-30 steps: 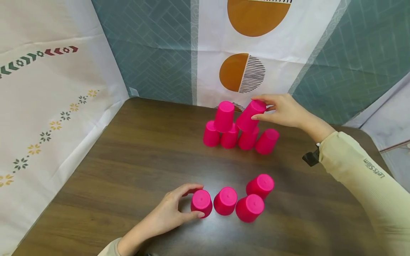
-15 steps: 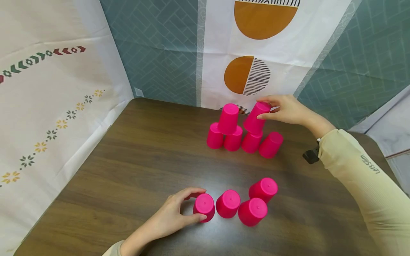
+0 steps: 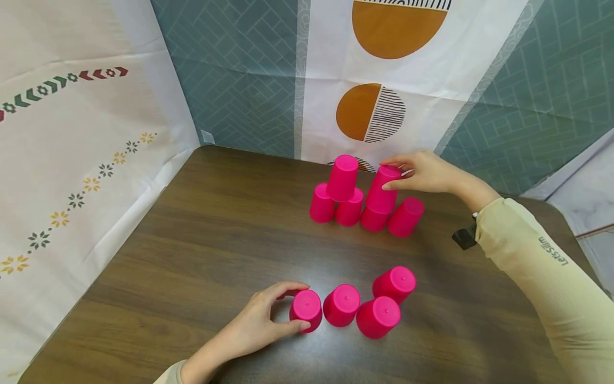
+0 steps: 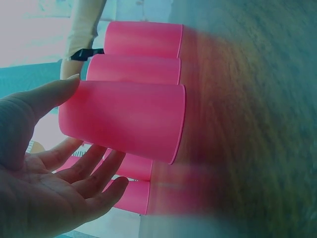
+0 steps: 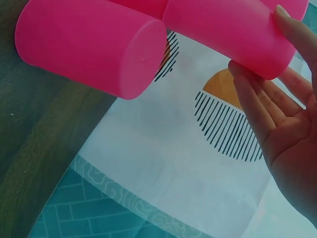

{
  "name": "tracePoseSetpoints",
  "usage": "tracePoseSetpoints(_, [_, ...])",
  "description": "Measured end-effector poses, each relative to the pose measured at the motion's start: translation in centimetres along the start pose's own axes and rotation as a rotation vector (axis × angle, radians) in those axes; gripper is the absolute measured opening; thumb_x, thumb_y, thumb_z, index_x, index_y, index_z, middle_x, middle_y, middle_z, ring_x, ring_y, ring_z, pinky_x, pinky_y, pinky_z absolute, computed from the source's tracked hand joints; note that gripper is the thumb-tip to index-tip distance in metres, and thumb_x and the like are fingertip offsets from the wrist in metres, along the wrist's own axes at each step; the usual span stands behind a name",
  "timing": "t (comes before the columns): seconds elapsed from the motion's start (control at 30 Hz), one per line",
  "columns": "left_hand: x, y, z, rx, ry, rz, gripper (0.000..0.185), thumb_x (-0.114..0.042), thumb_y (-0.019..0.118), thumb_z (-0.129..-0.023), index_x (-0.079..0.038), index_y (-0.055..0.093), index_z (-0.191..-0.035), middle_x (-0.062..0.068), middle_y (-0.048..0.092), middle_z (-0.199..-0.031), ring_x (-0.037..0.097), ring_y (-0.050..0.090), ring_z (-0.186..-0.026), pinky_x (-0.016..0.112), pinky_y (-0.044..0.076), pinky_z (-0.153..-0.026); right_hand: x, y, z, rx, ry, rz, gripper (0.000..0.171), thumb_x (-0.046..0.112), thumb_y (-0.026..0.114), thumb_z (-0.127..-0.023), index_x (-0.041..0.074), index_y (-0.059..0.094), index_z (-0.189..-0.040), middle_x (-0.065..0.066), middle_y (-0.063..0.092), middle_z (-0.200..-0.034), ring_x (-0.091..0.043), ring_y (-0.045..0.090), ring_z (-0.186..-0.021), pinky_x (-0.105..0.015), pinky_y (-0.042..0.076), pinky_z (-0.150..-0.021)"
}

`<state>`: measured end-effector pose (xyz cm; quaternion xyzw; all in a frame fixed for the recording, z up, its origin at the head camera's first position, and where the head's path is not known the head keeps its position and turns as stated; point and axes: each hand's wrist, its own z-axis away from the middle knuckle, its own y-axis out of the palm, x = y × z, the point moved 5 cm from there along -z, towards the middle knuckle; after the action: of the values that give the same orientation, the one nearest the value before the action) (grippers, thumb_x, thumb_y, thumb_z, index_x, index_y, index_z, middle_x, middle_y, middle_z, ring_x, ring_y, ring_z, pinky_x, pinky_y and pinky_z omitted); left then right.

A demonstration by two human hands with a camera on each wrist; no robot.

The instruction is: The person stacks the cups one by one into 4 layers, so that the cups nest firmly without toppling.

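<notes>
My right hand (image 3: 427, 172) holds an upside-down pink cup (image 3: 381, 194) between thumb and fingers at the back of the table. Its lower edge covers the upper part of the third cup (image 3: 373, 221) in the back row; whether it is sleeved over that cup or in front of it, I cannot tell. Another pink cup (image 3: 342, 178) sits across the two left cups of that row. Near the front, my left hand (image 3: 256, 322) grips an upside-down cup (image 4: 124, 116), thumb on one side and fingers on the other.
Beside the left hand's cup stand three more upside-down pink cups, the nearest one (image 3: 341, 306) close to it. The back row ends with a cup (image 3: 406, 217) at right. Behind the brown table (image 3: 216, 224) hangs a patterned cloth (image 3: 240, 80).
My right hand has lowered its cup and shifted slightly left over the third back cup. My left hand keeps its grip on the front cup. The head view has shifted slightly.
</notes>
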<state>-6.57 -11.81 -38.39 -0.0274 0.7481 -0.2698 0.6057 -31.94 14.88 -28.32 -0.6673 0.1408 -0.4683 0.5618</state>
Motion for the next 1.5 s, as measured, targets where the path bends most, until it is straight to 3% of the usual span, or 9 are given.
tracePoseSetpoints(0.23, [0.1,0.0,0.0,-0.004,0.002,-0.005,0.046,-0.028,0.075,-0.079,-0.021,0.057,-0.120,-0.013,0.061,-0.112,0.007,0.059,-0.103,0.036,0.047,-0.092,0.8,-0.6,0.2,-0.021,0.005,0.022,0.059,0.032,0.076,-0.078,0.007,0.056,-0.127,-0.010,0.062,-0.120,-0.031,0.061,-0.104,-0.043,0.051,-0.085])
tracePoseSetpoints(0.77, [0.3,0.1,0.0,-0.008,0.014,0.015,0.045,-0.028,0.076,-0.078,-0.024,0.057,-0.119,-0.013,0.061,-0.111,0.007,0.059,-0.102,0.036,0.047,-0.091,2.3,-0.7,-0.2,-0.081,-0.098,0.061,0.056,0.027,0.078,-0.076,0.006,0.058,-0.124,-0.006,0.066,-0.106,-0.023,0.065,-0.092,-0.041,0.053,-0.082])
tracePoseSetpoints(1.07, [0.5,0.2,-0.1,0.001,-0.004,0.038,0.047,-0.029,0.076,-0.078,-0.024,0.057,-0.120,-0.015,0.060,-0.111,0.006,0.059,-0.103,0.036,0.047,-0.092,2.7,-0.3,-0.5,-0.078,-0.104,0.070,0.057,0.031,0.078,-0.076,0.008,0.059,-0.124,-0.004,0.065,-0.109,-0.022,0.065,-0.092,-0.039,0.053,-0.081])
tracePoseSetpoints(1.37, [0.5,0.2,-0.1,-0.006,0.003,0.038,0.046,-0.028,0.077,-0.077,-0.024,0.058,-0.119,-0.015,0.061,-0.110,0.006,0.059,-0.102,0.035,0.048,-0.091,2.9,0.0,-0.3,-0.084,-0.157,0.068,0.055,0.022,0.080,-0.073,0.008,0.059,-0.122,-0.005,0.065,-0.108,-0.023,0.064,-0.091,-0.041,0.054,-0.079])
tracePoseSetpoints(1.5, [0.3,0.1,-0.3,-0.020,0.020,0.034,0.046,-0.028,0.077,-0.077,-0.022,0.058,-0.119,-0.014,0.061,-0.110,0.006,0.059,-0.102,0.036,0.048,-0.090,3.0,0.1,-0.1,-0.062,-0.160,0.094,0.063,0.025,0.080,-0.073,0.009,0.054,-0.129,-0.005,0.062,-0.117,-0.023,0.061,-0.099,-0.043,0.052,-0.083])
